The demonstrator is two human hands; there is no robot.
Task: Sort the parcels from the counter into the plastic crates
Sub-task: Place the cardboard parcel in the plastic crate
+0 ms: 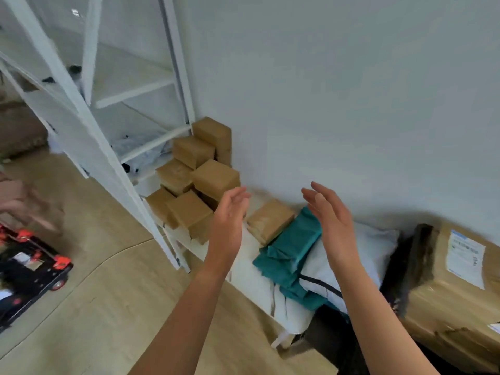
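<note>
A pile of several brown paper parcels [200,174] is stacked against the white wall on a low white counter [243,269]. One more brown parcel [270,220] lies alone to the right of the pile, beside a teal soft parcel [292,250] and a white soft parcel [359,253]. My left hand [230,212] and my right hand [330,215] are raised above the counter, palms facing each other, fingers straight, holding nothing. The single brown parcel lies between and below them. No crate is in view.
A white metal shelf rack [108,147] stands to the left of the pile. A large taped cardboard box [454,280] with a label sits at the right. A black and red cart [32,272] is on the wooden floor at the left.
</note>
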